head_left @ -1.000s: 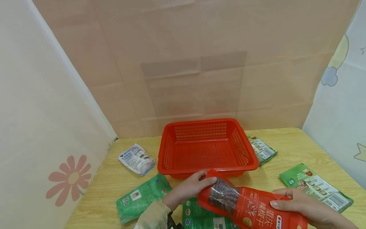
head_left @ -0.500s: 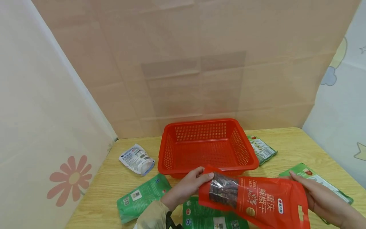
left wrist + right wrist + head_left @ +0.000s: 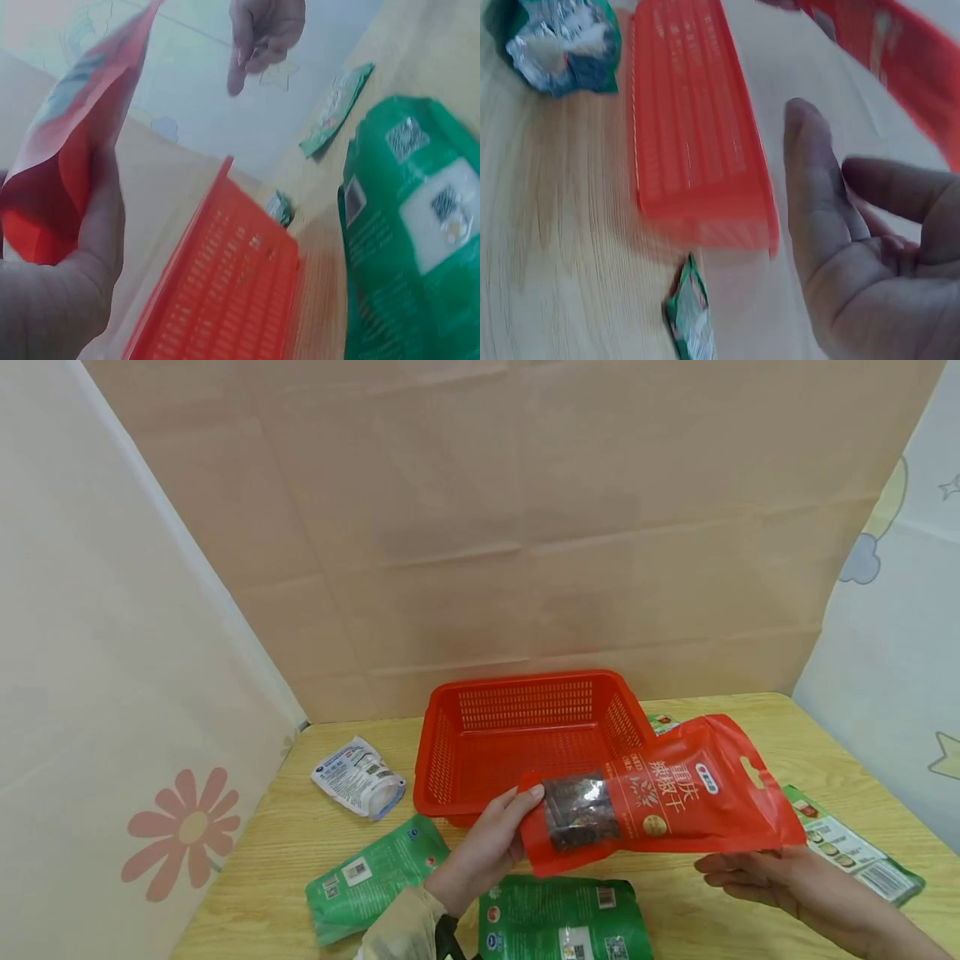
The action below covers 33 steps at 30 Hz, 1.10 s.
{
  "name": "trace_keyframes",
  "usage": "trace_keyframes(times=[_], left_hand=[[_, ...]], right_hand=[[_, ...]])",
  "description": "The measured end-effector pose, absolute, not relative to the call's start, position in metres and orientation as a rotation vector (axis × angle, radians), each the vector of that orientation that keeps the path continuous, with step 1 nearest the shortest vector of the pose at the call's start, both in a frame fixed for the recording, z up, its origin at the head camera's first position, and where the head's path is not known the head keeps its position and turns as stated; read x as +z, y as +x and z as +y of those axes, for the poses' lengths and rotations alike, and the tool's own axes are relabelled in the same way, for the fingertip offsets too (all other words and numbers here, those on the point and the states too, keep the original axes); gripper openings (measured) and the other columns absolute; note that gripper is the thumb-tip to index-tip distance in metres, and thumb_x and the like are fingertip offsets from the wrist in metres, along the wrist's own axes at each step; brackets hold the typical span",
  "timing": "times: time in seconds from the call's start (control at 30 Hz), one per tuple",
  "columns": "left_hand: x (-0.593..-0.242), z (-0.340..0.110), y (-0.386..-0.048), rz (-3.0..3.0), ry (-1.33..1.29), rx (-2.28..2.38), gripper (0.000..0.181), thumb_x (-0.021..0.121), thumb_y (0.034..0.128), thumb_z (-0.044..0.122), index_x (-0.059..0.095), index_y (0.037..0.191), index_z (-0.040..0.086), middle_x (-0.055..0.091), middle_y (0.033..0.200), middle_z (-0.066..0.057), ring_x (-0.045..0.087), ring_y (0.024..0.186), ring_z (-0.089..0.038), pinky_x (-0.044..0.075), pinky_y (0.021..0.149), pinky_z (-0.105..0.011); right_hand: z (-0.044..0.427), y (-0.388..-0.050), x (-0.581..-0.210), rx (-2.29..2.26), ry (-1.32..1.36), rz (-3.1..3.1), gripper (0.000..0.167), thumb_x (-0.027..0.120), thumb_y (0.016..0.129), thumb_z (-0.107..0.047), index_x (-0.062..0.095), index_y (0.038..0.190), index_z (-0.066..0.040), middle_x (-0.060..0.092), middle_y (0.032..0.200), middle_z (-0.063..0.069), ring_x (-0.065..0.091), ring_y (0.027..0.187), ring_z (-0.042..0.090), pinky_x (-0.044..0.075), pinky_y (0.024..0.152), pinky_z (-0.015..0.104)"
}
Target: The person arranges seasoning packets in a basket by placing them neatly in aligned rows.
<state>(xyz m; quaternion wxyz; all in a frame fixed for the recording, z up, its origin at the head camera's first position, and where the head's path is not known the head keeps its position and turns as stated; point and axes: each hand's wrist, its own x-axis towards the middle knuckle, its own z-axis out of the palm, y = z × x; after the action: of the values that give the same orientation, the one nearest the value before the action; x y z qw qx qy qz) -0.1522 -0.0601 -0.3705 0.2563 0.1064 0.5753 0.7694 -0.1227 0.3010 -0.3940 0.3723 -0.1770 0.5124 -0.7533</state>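
Left hand (image 3: 487, 837) with a grip on 1 pouch (image 3: 701, 806), dark chili (image 3: 579, 814) inside, right hand (image 3: 783, 878) free, basket (image 3: 525, 703) beyond.

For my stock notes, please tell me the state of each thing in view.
Red packet: raised, held at one end
Left hand: gripping that packet
Right hand: holding nothing
Basket: upright, open at the top
White packet: lying on the table
Four green packets: lying on the table

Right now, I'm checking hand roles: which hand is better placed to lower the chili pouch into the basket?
Likely the left hand: it grips the dried chili pouch near the red plastic basket; the right hand holds nothing.
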Motion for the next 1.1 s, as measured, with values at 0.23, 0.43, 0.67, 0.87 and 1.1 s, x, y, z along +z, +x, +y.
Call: trace_keyframes(times=[0.23,0.43,0.67,0.87,1.1], left_hand=[[-0.369,-0.048,-0.143,1.521,0.141,2.220,0.054,0.054,0.0952,0.037,0.043,0.134,0.002,0.063,0.114,-0.004,0.065,0.097,-0.009,0.055,0.080,-0.023],[-0.370,-0.041,-0.136,1.464,0.103,2.249,0.054,0.054,0.0959,0.035,0.037,0.137,0.004,0.061,0.120,-0.008,0.065,0.099,-0.012,0.055,0.081,-0.026],[-0.373,-0.034,-0.130,1.451,0.147,2.200,0.049,0.057,0.0942,0.030,0.041,0.133,0.003,0.062,0.117,-0.008,0.066,0.095,-0.013,0.056,0.083,-0.031],[-0.375,-0.029,-0.124,1.499,0.196,2.045,0.044,0.063,0.0909,0.027,0.043,0.124,0.006,0.062,0.114,-0.010,0.067,0.091,-0.013,0.056,0.086,-0.036],[-0.376,-0.028,-0.123,1.488,0.263,1.899,0.047,0.063,0.0908,0.025,0.042,0.129,0.008,0.062,0.115,-0.009,0.067,0.091,-0.014,0.055,0.087,-0.037]], right_hand=[[0.270,-0.124,-0.388,-1.824,-0.278,1.671,0.053,0.032,0.105,-0.020,0.012,0.151,-0.001,0.058,0.131,-0.010,0.062,0.114,0.009,0.052,0.095,0.033],[0.251,-0.130,-0.375,-1.946,-0.230,1.713,0.070,0.026,0.106,-0.028,-0.015,0.144,0.015,0.058,0.128,-0.011,0.062,0.112,0.005,0.051,0.095,0.027],[0.238,-0.134,-0.372,-2.018,-0.013,1.858,0.074,0.031,0.103,-0.040,-0.002,0.147,0.011,0.056,0.125,-0.008,0.063,0.107,0.005,0.052,0.093,0.031],[0.238,-0.134,-0.375,-2.106,0.072,1.829,0.067,0.033,0.103,-0.039,0.009,0.146,0.008,0.065,0.109,-0.015,0.066,0.102,0.006,0.054,0.090,0.030],[0.239,-0.130,-0.378,-2.087,0.113,1.871,0.066,0.036,0.103,-0.036,0.016,0.143,0.012,0.067,0.102,-0.015,0.068,0.096,0.007,0.056,0.085,0.028]])
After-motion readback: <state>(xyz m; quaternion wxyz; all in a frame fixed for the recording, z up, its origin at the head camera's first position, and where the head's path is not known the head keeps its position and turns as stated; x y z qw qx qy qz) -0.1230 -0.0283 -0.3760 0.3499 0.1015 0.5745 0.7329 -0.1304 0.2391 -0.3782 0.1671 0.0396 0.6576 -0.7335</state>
